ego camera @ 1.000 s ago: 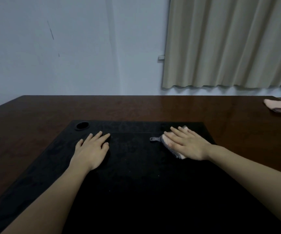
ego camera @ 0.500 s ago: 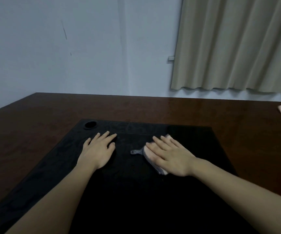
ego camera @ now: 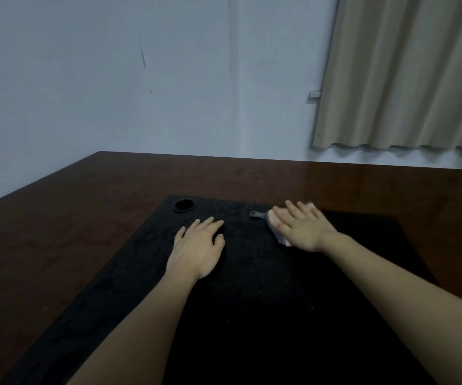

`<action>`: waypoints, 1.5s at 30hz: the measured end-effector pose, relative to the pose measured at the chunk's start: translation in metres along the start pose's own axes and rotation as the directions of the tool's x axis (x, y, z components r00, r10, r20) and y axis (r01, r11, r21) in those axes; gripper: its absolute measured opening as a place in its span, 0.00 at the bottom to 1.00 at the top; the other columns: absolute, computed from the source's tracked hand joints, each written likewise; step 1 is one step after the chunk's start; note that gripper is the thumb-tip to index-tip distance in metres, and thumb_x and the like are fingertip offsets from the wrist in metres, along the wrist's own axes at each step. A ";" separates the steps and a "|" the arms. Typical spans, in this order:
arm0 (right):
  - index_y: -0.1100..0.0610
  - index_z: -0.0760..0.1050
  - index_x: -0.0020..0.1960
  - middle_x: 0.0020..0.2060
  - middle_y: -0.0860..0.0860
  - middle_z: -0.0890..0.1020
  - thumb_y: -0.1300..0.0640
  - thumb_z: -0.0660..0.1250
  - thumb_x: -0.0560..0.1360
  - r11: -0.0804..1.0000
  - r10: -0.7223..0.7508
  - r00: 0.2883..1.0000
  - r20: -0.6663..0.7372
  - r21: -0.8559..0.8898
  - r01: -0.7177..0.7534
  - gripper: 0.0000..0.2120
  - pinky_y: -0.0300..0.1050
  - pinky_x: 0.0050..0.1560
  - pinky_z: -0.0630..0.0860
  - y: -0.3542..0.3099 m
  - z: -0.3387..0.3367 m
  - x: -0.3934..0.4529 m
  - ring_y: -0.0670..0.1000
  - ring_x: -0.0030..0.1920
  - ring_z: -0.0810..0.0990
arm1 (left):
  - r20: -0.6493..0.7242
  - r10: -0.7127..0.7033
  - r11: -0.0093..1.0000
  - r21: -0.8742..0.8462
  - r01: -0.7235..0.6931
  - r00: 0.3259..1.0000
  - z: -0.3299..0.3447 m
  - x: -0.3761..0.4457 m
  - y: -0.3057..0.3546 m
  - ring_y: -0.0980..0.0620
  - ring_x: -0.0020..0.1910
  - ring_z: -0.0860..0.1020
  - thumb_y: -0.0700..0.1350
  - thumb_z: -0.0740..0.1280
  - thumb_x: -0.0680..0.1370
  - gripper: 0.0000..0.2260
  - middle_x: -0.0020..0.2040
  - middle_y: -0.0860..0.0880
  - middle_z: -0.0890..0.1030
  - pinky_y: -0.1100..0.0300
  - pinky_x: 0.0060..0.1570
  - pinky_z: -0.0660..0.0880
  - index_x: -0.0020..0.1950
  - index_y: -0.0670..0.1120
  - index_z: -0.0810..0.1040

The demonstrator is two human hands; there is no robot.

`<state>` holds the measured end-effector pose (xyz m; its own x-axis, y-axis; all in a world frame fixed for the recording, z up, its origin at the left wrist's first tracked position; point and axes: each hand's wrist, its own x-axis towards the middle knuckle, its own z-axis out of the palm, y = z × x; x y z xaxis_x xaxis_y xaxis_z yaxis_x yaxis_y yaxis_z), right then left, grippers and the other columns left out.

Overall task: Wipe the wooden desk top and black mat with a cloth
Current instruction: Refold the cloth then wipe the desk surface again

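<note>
Right hand (ego camera: pixel 302 227) flat, fingers straight and spread, palm pressing down on a small pale cloth (ego camera: pixel 275 226) near the far edge of the black mat (ego camera: pixel 280 315). Cloth mostly hidden under the hand; a greyish corner sticks out to the left, a pale bit shows past the fingertips and another at the heel of the palm. Left hand (ego camera: pixel 198 250) also flat and relaxed, fingers straight, resting on the mat, holding nothing, apart from the cloth with bare mat between the two hands. Both forearms reach in from the near edge over the mat. Mat lies on the dark brown wooden desk (ego camera: pixel 71 223), wood showing on its left, far and right sides. Round black hole or ring (ego camera: pixel 184 204) at the mat's far left corner, cannot tell which. Behind the desk a pale wall (ego camera: pixel 113 79) and a beige curtain (ego camera: pixel 405 73) at upper right.
</note>
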<state>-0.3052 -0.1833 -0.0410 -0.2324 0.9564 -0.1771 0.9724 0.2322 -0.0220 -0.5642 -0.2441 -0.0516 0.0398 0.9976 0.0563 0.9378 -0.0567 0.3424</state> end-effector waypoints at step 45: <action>0.35 0.38 0.80 0.81 0.41 0.38 0.32 0.39 0.82 0.899 -0.438 0.899 0.020 0.010 0.438 0.28 0.50 0.79 0.35 -0.086 0.008 -0.038 0.46 0.80 0.35 | -0.029 -0.047 0.998 -0.032 0.046 0.998 -0.042 -0.022 -0.123 0.48 0.81 0.53 0.55 0.50 0.86 0.20 0.81 0.55 0.60 0.48 0.79 0.51 0.78 0.59 0.65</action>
<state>-0.3797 -0.2411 -0.0399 -0.6342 0.7545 -0.1688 0.7728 0.6256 -0.1072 -0.6948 -0.2605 -0.0553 -0.0141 0.9977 0.0670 0.9273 -0.0120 0.3742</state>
